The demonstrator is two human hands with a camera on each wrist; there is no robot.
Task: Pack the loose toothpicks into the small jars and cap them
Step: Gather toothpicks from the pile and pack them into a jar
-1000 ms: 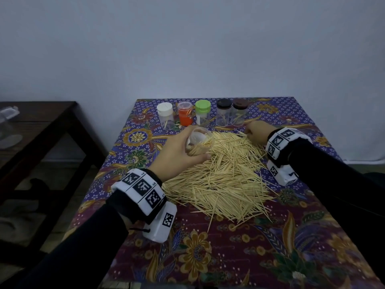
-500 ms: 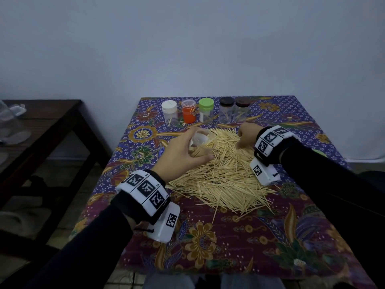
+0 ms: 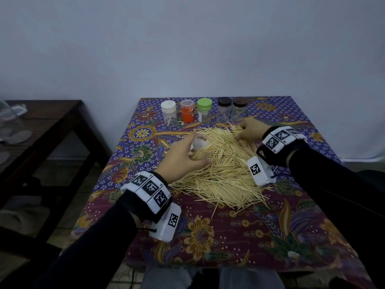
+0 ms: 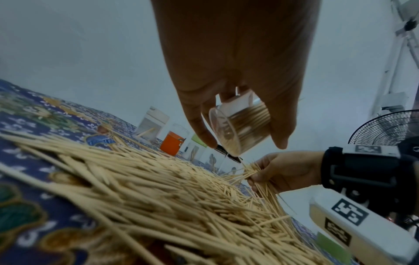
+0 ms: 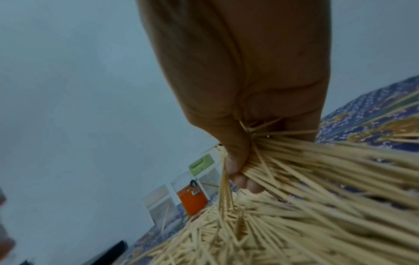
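Your left hand (image 3: pixel 183 157) curls round an open clear jar (image 4: pixel 240 125) tipped on its side over the near-left edge of the toothpick pile (image 3: pixel 225 167) — some toothpicks already lie lengthwise inside it. Your right hand (image 3: pixel 249 130) pinches a bundle of toothpicks (image 5: pixel 256 161) at the pile's far edge, just in front of the capped jars (image 3: pixel 203 110) along the back of the patterned tablecloth (image 3: pixel 229 236).

Risks, as I judge them: the bundle looks splayed and crossed in your fingers, so it may jam at the jar mouth or shed sticks. The jar is tilted — tip it further and the toothpicks inside could slide out. Your right hand works close to the capped jars; a careless lift could knock one over.
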